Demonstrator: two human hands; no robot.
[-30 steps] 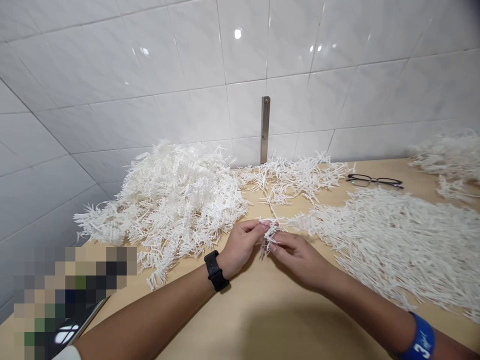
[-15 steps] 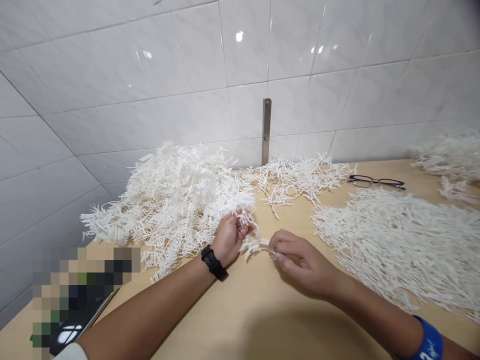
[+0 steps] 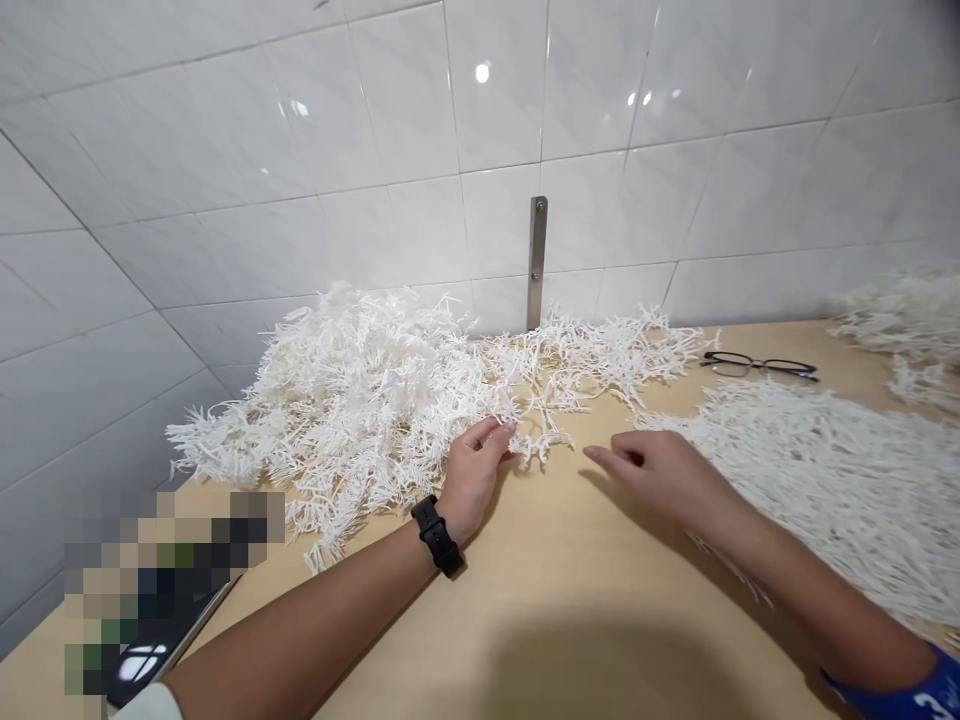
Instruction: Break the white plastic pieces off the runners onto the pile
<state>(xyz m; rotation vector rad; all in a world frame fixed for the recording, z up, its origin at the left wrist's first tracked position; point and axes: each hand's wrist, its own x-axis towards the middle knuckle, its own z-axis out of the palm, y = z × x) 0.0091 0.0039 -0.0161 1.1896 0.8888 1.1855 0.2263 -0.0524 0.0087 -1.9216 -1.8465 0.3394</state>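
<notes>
Left hand (image 3: 472, 478) is lying open against the tangled white strand heap (image 3: 352, 390) beyond its fingers, right hand (image 3: 664, 470) hovering empty, fingers loose, near the flattened strand mat (image 3: 817, 490).

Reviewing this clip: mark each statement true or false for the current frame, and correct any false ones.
1. The left hand rests against the edge of the big pile of white strands. True.
2. The right hand is gripping a bunch of strands. False: it is open, above the bare table, and holds nothing.
3. A black watch is on the left wrist. True.
4. The glasses lie on top of the big pile. False: they lie on the wooden table, away from that pile.
5. The blue wristband is on the left wrist. False: it is on the right wrist.
</notes>
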